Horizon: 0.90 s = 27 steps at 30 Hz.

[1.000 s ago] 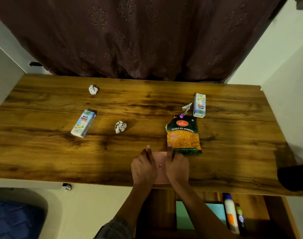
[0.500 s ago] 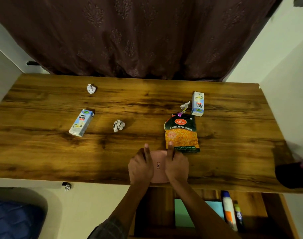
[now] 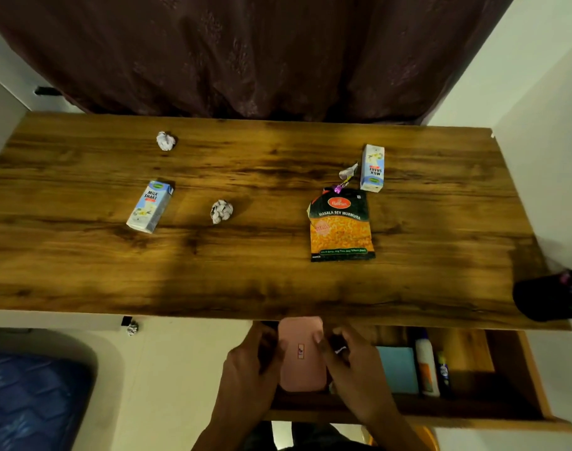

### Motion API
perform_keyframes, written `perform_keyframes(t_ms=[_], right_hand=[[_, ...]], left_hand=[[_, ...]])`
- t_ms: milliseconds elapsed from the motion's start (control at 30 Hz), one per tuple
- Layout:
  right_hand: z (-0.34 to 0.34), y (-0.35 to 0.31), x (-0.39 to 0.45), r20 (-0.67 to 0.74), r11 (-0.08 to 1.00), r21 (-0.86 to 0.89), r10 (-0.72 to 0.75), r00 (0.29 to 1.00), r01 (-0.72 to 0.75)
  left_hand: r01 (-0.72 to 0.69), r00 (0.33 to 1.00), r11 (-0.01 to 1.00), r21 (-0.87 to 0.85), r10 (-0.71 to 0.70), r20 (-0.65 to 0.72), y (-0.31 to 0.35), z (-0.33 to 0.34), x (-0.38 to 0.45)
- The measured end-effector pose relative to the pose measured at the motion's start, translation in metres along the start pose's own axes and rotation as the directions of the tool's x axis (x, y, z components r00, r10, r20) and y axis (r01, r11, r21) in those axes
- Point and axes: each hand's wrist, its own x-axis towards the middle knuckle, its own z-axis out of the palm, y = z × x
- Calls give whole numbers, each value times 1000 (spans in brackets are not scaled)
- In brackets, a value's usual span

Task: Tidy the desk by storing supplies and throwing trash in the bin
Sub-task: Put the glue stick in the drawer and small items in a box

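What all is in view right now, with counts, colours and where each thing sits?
desk: 1, brown wood, centre
milkshake cartons: 2, white-blue, lying left and back right
paper balls: 2, white, on desk; a third on floor
snack packet: 1, green-orange, right of centre
wrapper: 1, silvery-purple, behind packet
drawer: 1, wood, open under desk
pink case: 1, over drawer
blue pad: 1, in drawer
glue bottle: 1, white-orange, in drawer
curtain: 1, maroon, behind
left hand, right hand: hold case
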Motion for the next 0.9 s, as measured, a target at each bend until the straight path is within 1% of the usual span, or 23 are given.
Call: perform_keyframes(t_ms=[67, 200, 367, 567, 667, 900], right_hand=[[4, 12, -7, 19, 997, -72, 42, 999, -40], [14, 25, -4, 74, 983, -172, 75, 994, -61], [30, 38, 17, 72, 976, -203, 92, 993, -76], [47, 60, 34, 86, 982, -176, 88, 992, -72], [54, 68, 37, 78, 972, -205, 130, 988, -112], [65, 81, 37, 99, 957, -255, 166, 981, -137]], left_hand=[[51, 999, 999, 16, -51, 17, -10, 5, -8], [80, 996, 992, 93, -83, 25, -27, 19, -4], [77, 996, 976, 203, -85, 31, -38, 32, 13], [75, 995, 945, 317, -94, 45, -53, 48, 26], [78, 993, 926, 369, -106, 56, -61, 54, 27], [100, 986, 909, 404, -146, 84, -72, 64, 25]])
